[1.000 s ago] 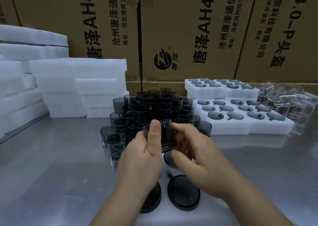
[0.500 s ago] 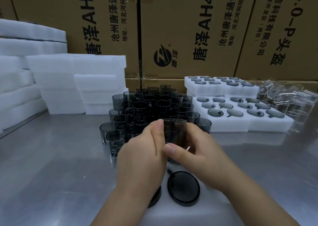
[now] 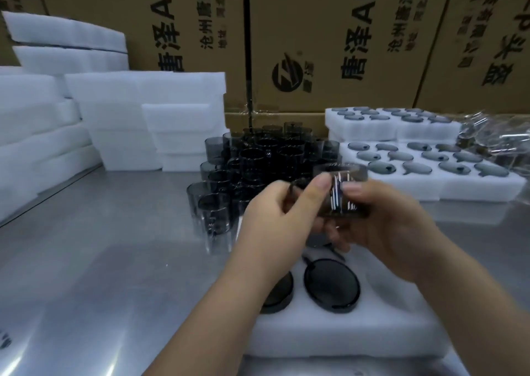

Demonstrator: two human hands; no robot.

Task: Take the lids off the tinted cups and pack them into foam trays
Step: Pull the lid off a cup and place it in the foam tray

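Note:
Both hands hold one tinted cup [image 3: 342, 192] above the near foam tray [image 3: 329, 338]. My right hand [image 3: 384, 226] grips the cup's body from the right and below. My left hand [image 3: 284, 221] pinches at the cup's left end, thumb up against it; whether it holds a lid there is blurred. Two dark tinted cups [image 3: 331, 284] sit sunk in the near tray's holes, one partly under my left wrist. A cluster of several tinted cups [image 3: 258, 160] stands on the steel table behind my hands.
Filled foam trays [image 3: 430, 180] are stacked at the right, with clear plastic lids or wrap [image 3: 496, 140] beyond them. Blank white foam stacks [image 3: 129, 117] rise at the left. Cardboard boxes [image 3: 329, 40] wall the back. Bare steel table [image 3: 100, 261] spreads to the left.
The held cup has shifted right and tipped, now gripped mostly by my right hand. My left hand's thumb has moved to the cup's left end. The camera has come closer.

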